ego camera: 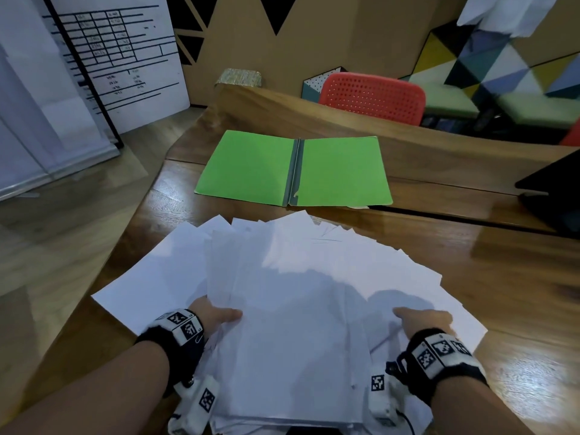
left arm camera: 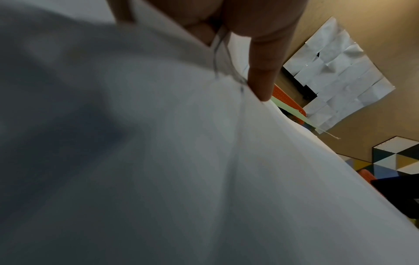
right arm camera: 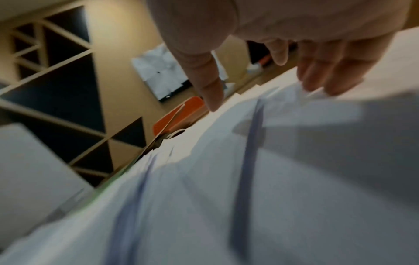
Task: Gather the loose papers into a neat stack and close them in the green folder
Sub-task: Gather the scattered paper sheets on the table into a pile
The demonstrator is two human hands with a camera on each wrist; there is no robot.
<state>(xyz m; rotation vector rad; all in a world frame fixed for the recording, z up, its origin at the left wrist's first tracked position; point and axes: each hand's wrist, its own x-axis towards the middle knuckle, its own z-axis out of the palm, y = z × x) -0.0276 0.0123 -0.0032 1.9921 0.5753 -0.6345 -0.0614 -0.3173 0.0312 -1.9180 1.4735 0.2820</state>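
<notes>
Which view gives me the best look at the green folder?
The head view: the green folder lies open and flat on the table, beyond the papers. The wrist views are mostly paper; the right wrist shows only a blurred green edge.

We can't read any txt here. The whiteboard (ego camera: 103,58) at far left has a ruled table w/ small print, too blurred to make out. Wrist bands (ego camera: 185,324) carry only black-white square code markers, no letters.
</notes>
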